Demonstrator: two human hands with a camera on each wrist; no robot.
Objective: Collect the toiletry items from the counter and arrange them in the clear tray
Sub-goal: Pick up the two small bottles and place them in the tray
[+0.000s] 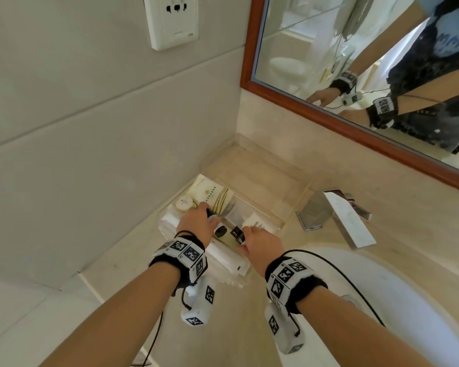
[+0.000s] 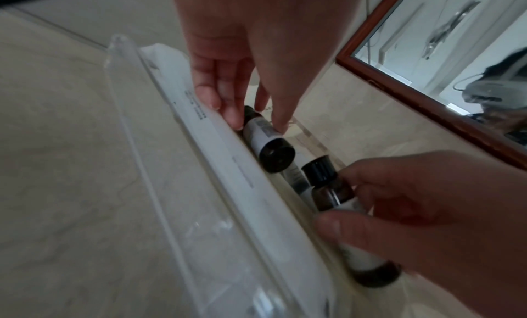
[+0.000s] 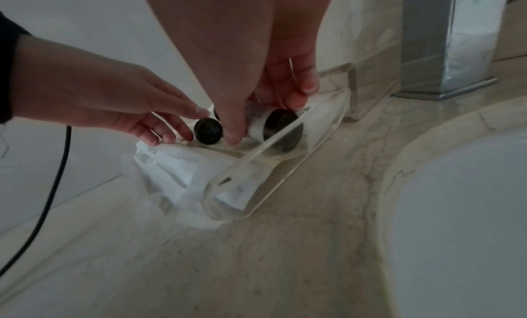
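head view: clear tray at frame centre on the beige counter, against the tiled wall.
tray contents: cream packet and round soap at the tray's upper left, white sachets along its lower edge.
left hand: fingers curled round a small dark bottle lying in the tray.
right hand: grips a second dark bottle, black cap pointing up-left, just right of the first.
surroundings: faucet at right, sink at lower right, mirror at upper right.
left wrist view: left hand at top centre, fingertips pinching the white-labelled bottle beside a long white sachet; right hand at lower right wrapped round its bottle; tray wall runs diagonally.
right wrist view: right hand at top centre holding its bottle just inside the clear wall; left hand from the left, fingers on the other bottle's dark end; sachets below.
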